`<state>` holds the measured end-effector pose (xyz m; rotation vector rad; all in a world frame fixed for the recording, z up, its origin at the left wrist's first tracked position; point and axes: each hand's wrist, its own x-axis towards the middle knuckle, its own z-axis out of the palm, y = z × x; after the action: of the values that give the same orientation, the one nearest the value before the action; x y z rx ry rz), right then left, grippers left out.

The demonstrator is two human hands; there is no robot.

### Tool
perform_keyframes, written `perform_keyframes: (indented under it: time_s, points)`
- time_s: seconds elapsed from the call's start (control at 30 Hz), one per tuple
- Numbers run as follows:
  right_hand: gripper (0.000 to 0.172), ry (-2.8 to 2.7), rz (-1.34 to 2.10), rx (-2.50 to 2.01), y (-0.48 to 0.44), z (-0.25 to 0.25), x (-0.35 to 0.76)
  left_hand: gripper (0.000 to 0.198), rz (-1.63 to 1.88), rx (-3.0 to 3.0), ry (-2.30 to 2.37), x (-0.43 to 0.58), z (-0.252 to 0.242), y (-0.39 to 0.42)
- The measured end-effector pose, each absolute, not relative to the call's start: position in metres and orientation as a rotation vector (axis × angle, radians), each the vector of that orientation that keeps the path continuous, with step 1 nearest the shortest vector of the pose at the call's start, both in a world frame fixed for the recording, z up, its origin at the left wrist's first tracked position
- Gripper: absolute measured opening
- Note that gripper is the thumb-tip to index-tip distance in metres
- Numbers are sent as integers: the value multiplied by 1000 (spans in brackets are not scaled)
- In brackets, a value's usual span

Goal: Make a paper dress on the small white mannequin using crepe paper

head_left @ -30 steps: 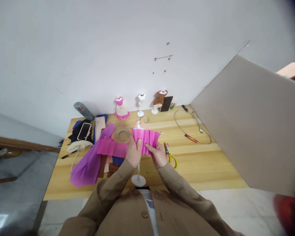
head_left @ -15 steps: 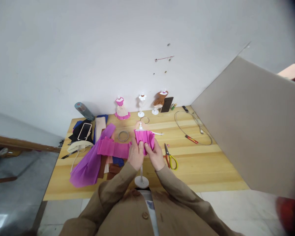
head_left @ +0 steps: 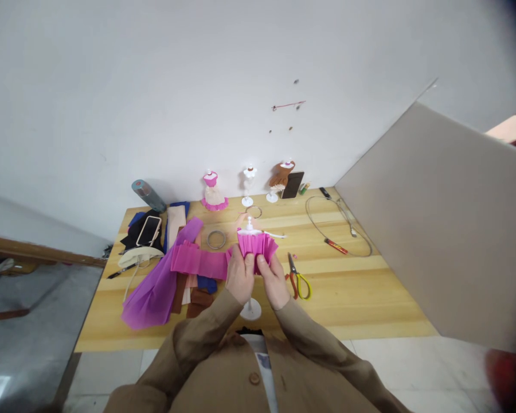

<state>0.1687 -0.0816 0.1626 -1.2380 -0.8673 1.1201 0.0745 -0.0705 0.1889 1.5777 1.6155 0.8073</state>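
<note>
Both my hands pinch a pleated strip of magenta crepe paper [head_left: 260, 244] against a small white dress-form stand [head_left: 251, 310]. My left hand [head_left: 241, 278] is closed on the left part of the pleats, thumb up. On the right part, my right hand [head_left: 276, 283] is closed the same way. The stand's white neck knob [head_left: 249, 223] pokes out above the paper, while its torso is mostly hidden. From my left hand the strip's tail [head_left: 200, 261] runs left across the table. A thin white strip [head_left: 277, 236] sticks out at the right of the form.
Scissors [head_left: 298, 278] lie right of my hands. Purple paper [head_left: 161, 287], a phone [head_left: 149, 230] and a bottle [head_left: 148, 195] are at left. Behind stand a pink-dressed form [head_left: 214, 189], a white form [head_left: 248, 184] and a brown-dressed form [head_left: 281, 178]. A looped cable [head_left: 308, 212] lies right.
The stand's base has shifted slightly away from me and to the right. The top of the pleated paper now fans wider toward the right, and both hands keep their pinch.
</note>
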Motion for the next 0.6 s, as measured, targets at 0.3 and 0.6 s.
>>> perform_keyframes:
  time_s: [0.3,0.6]
  points:
    - [63,-970,1106,-1242,-90,176,173,40,908,1776,1489,69,181,-77]
    - [70,-1061,1014,-1300,-94,170,175,42,1037,1823,1432,71,185,-78]
